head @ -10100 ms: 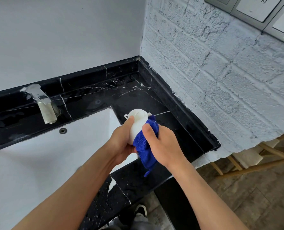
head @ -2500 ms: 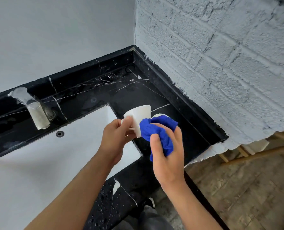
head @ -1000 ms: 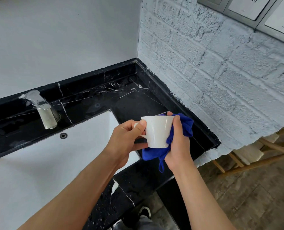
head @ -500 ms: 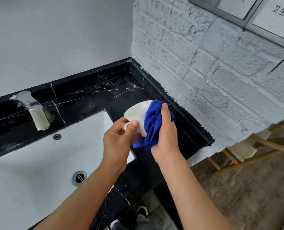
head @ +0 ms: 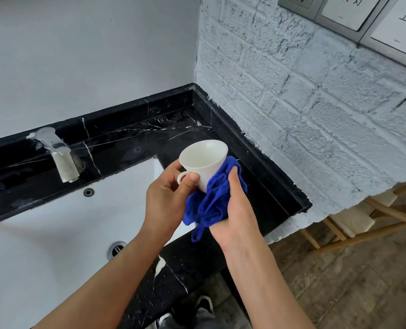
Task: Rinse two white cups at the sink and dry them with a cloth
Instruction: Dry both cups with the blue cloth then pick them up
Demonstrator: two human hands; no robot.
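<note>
Fingers (head: 192, 179) pinch cup (head: 203, 160) over black marble counter (head: 263, 186) w/ brick wall (head: 304, 110).

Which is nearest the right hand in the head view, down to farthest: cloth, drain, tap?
1. Cloth: gripped in the right hand, under the cup.
2. Drain: lower left, in the basin.
3. Tap: far left, behind the basin.

Two bare hands dry a white ceramic cup (head: 203, 160) over a black marble counter (head: 263, 186).
Left hand (head: 167, 198) pinches the handle; right hand (head: 236, 207), at four o'clock, presses a blue cloth (head: 212, 203) underneath.
</note>
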